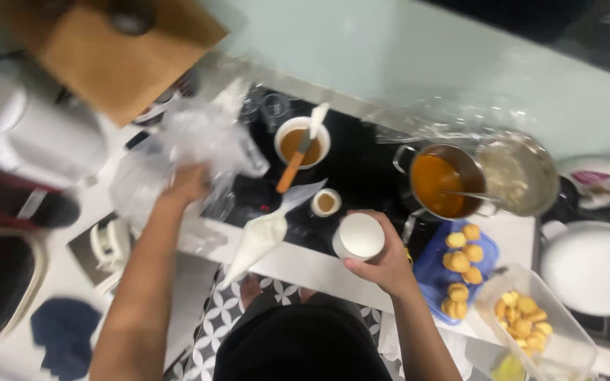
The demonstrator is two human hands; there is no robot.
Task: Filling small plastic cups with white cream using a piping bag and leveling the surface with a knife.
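Black hob (361,169) is the reference point here. Far left of it sits a white appliance (37,134). At its right edge a pot (440,185) of orange sauce, with a pan (524,173) beyond that, then a white plate (594,267) further right. Below the pot, a blue tray (428,271) of small pastries. Left hand (188,185) is closed on a crumpled plastic bag (199,137) at the hob's left edge. A filled piping bag (262,236) lies on its front edge. Right hand (390,264) is wrapped around a white cup (359,238) there too. Mid-hob, a bowl (302,141) of sauce with a spatula (301,152).
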